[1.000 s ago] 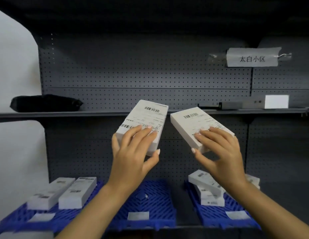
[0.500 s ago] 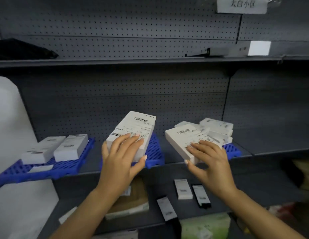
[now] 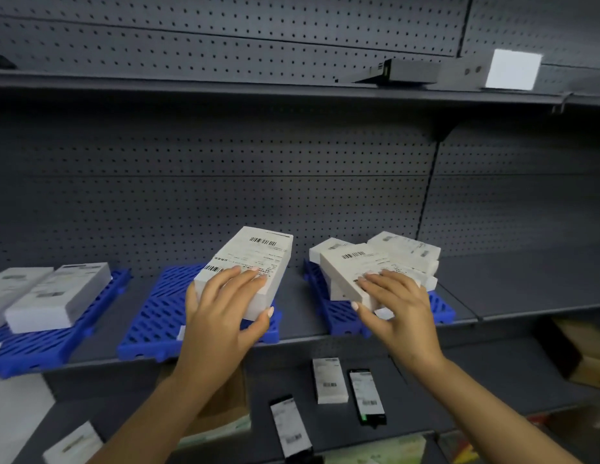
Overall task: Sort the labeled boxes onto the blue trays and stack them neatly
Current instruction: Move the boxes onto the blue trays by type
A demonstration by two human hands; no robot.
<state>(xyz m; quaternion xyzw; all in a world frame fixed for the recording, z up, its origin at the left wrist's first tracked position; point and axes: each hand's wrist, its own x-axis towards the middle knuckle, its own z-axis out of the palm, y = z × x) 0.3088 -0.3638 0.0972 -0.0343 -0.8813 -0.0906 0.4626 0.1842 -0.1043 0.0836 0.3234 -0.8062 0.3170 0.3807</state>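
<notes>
The left hand (image 3: 224, 316) grips a white labeled box (image 3: 248, 269) from its near end – fingers spread flat over the printed label, thumb hooked under the lower edge – so the barcode stays face up and readable while the box is carried. It hangs tilted just above the middle blue tray (image 3: 151, 316), which lies directly beneath and ahead of that hand and shows bare grid; that reads as the intended landing spot, though the box does not yet appear to rest on it.

The right hand (image 3: 397, 309) holds a second labeled box (image 3: 352, 272) the same way, fingers on top and thumb below the near corner. This box sits angled against the pile of white boxes (image 3: 405, 252) on the right blue tray (image 3: 442, 313), just beyond the fingertips. The pile is loose and skewed, so the top-down hold probably leaves room to slide the box on and square it up; whether it already touches the pile is hard to tell.

Far out past the left hand, two boxes (image 3: 57, 296) lie side by side on the left blue tray (image 3: 34, 349), already placed. Below both wrists, on the lower shelf (image 3: 492, 373), three small labeled boxes (image 3: 328, 380) lie flat – likely waiting their turn.
</notes>
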